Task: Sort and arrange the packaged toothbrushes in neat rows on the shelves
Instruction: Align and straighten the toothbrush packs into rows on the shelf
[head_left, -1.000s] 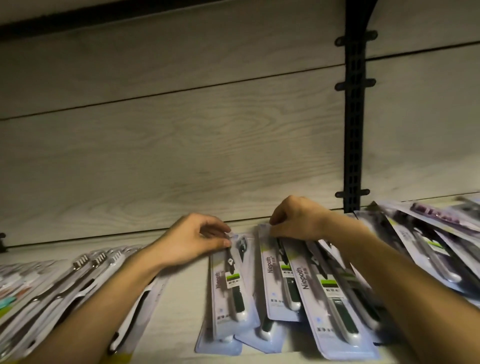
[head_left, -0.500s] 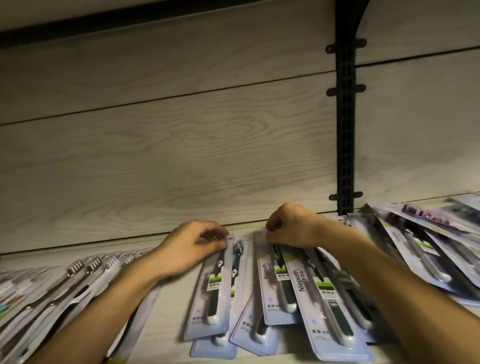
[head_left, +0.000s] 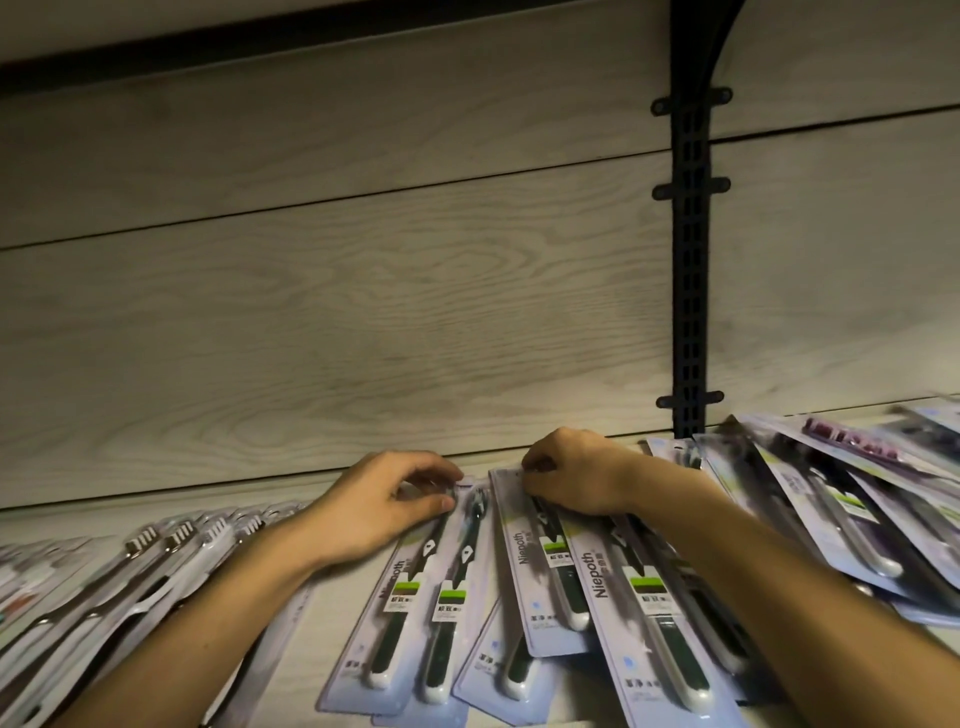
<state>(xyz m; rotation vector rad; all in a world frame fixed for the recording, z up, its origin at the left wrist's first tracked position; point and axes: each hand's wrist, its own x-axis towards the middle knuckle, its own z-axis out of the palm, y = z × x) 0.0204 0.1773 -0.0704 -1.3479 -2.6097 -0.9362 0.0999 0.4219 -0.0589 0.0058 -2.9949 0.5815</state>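
Both hands work at the back of the pale wood-grain shelf (head_left: 332, 613), just left of the black slotted metal upright (head_left: 690, 291). The left hand (head_left: 374, 506) pinches the top edge of a pale-blue twin toothbrush pack (head_left: 415, 608), thumb and fingers (head_left: 441, 503) curled narrow on the card, likely to swing it straight. The right hand (head_left: 576, 475), fingers curled down, holds the top of the neighbouring Niepoth-branded blue pack (head_left: 545, 566), apparently steadying that overlapping fan. Right of the upright, a loose heap of blister packs (head_left: 831, 509) awaits sorting.
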